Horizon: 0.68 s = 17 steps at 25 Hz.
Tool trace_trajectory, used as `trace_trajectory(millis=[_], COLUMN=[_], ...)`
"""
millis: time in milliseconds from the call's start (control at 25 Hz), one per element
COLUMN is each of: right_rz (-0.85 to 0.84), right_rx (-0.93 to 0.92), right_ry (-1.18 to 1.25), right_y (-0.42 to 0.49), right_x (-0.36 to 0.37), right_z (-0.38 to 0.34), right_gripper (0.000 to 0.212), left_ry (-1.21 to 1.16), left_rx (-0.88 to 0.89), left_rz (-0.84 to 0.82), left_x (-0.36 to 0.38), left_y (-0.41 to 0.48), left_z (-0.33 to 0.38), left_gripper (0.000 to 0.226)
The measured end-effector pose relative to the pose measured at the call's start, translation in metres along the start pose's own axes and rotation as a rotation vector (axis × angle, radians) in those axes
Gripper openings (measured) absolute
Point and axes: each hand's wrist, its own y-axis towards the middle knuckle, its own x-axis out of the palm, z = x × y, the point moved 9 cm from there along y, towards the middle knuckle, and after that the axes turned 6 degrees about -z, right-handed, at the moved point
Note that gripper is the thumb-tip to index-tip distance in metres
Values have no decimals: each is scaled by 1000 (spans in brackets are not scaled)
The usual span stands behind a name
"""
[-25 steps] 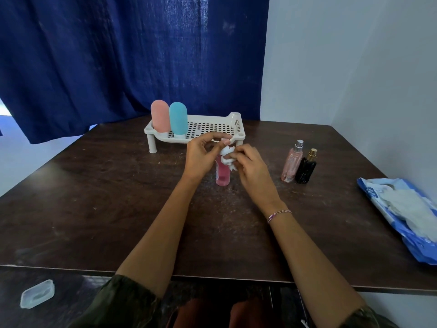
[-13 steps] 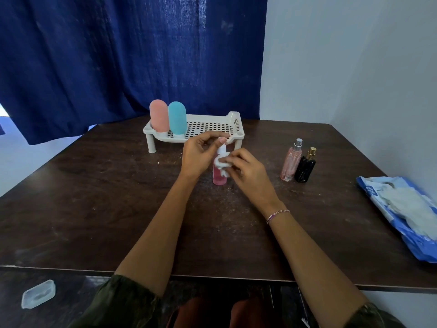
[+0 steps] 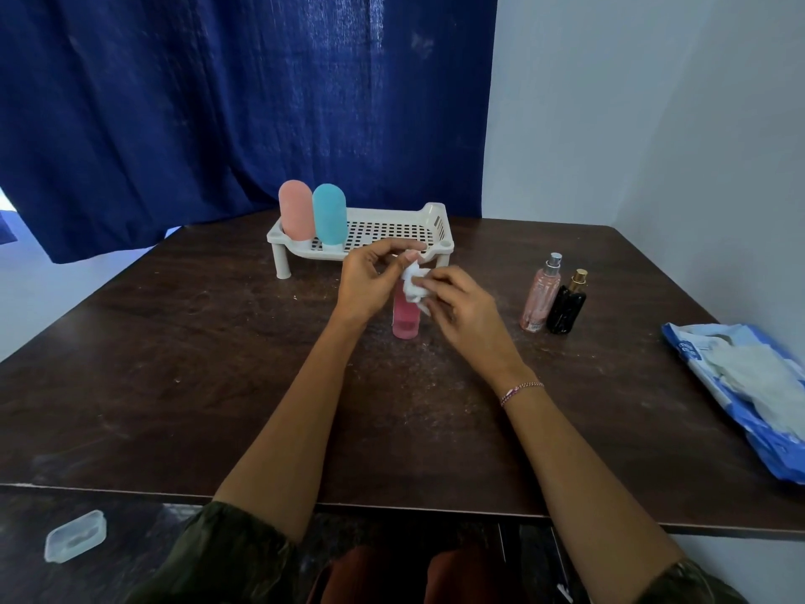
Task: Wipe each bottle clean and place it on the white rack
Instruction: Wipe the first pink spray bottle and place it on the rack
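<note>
A small bottle of pink liquid (image 3: 406, 318) stands upright on the dark wooden table (image 3: 218, 364), just in front of the white rack (image 3: 435, 231). My left hand (image 3: 370, 279) holds the bottle's top with curled fingers. My right hand (image 3: 457, 309) pinches a crumpled white wipe (image 3: 413, 284) against the bottle's upper part. On the rack's left end stand a pink tube bottle (image 3: 296, 210) and a teal tube bottle (image 3: 329, 214). A clear pink spray bottle (image 3: 541, 294) and a black bottle with a gold cap (image 3: 567, 305) stand side by side to the right.
An open blue pack of white wipes (image 3: 749, 377) lies at the table's right edge. A clear plastic lid (image 3: 75, 536) lies on the floor at lower left. A blue curtain (image 3: 218, 102) hangs behind the table and a white wall closes the right side.
The pink bottle and both hands have stayed in front of the rack. My right hand with the wipe has shifted slightly along the bottle's upper part.
</note>
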Motion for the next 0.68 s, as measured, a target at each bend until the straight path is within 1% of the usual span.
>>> trace_trajectory(millis=[160,280,400,520,600,680], right_rz=[-2,31,46,84,35,-67], right_rx=[-11,41,81,61,25,-29], right_ry=[-8,-5,50,109,96,52], right_y=[0,2,-1,-1,-1,0], right_x=[3,1,-3,-3,6,19], right_z=[1,12,22,16,8,3], right_gripper=[28,29,29,28,27,24], left_ry=[-9,-5,-14,-14,-19,-27], left_rx=[45,26,-10,-6,-11,-26], left_rz=[-34,-45,-56,-59,-52,-42], left_x=[3,5,4,3,2,0], left_y=[-1,0,1,1,0,1], left_z=[5,4,-1,-1,-2,-6], left_gripper=[21,20,21,20,20,20])
